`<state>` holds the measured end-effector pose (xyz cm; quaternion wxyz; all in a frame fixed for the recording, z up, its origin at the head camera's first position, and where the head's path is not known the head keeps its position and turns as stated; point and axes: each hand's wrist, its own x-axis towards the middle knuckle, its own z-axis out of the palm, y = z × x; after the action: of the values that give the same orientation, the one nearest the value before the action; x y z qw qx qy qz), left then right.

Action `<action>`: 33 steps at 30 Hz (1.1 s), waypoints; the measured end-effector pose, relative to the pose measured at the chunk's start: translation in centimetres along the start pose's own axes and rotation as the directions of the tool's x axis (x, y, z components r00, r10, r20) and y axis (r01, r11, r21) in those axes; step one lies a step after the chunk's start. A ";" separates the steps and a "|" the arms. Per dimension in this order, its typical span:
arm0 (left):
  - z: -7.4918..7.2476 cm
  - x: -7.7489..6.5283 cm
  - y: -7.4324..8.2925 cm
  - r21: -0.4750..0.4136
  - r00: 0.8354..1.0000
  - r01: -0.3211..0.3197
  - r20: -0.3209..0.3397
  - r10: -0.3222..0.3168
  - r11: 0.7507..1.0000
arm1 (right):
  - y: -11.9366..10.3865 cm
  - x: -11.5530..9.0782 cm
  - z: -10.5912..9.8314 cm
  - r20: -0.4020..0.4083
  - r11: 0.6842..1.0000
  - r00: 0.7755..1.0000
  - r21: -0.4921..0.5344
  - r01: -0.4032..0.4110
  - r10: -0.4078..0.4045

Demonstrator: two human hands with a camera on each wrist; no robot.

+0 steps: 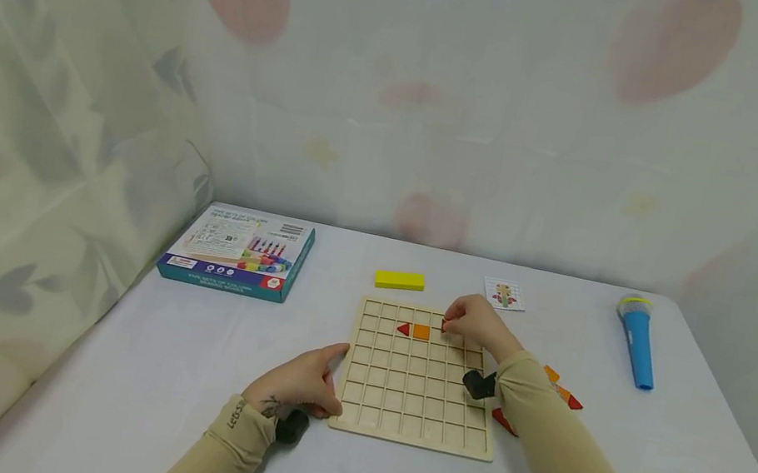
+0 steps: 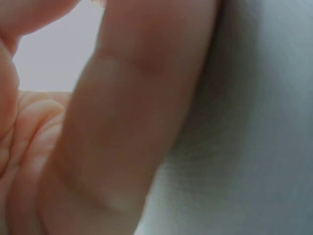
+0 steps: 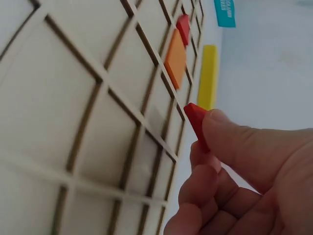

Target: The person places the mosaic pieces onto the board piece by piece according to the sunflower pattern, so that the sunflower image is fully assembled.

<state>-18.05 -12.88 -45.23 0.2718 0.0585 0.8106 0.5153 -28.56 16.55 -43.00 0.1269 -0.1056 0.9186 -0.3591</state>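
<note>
In the head view, a pale wooden grid board point(image 1: 414, 382) lies on the table. My left hand point(image 1: 300, 379) rests against its left edge, forefinger and thumb spread apart along it. The left wrist view is filled by blurred fingers and palm. Above the board's upper rows, my right hand point(image 1: 481, 324) pinches a small red triangle tile point(image 3: 196, 122) between thumb and forefinger. To its left on the grid sit an orange square tile point(image 1: 421, 332) and another red triangle tile point(image 1: 404, 329), side by side in the same row.
Behind the board lie a yellow block point(image 1: 399, 280) and a small pattern card point(image 1: 504, 294). Loose red and orange tiles point(image 1: 575, 403) lie right of the board, partly behind the right forearm. A blue toy microphone point(image 1: 637, 345) is at far right, a flat box point(image 1: 235, 252) back left.
</note>
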 end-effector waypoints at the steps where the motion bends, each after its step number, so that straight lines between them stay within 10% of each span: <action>1: 0.0 0.0 0.0 0.001 1.000 -0.001 -0.001 0.001 1.000 | 0.0 0.2 0.3 0.006 1.000 1.000 -0.001 -0.017 0.017; 33: 0.0 0.1 0.0 -0.009 1.000 0.006 0.006 -0.006 1.000 | -2.0 -0.4 1.1 -0.043 0.976 0.997 -0.206 -0.064 0.057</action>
<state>-18.12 -12.84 -45.26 0.2762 0.0563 0.8077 0.5179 -27.59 14.51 -42.31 0.1091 -0.0837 0.9560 -0.2592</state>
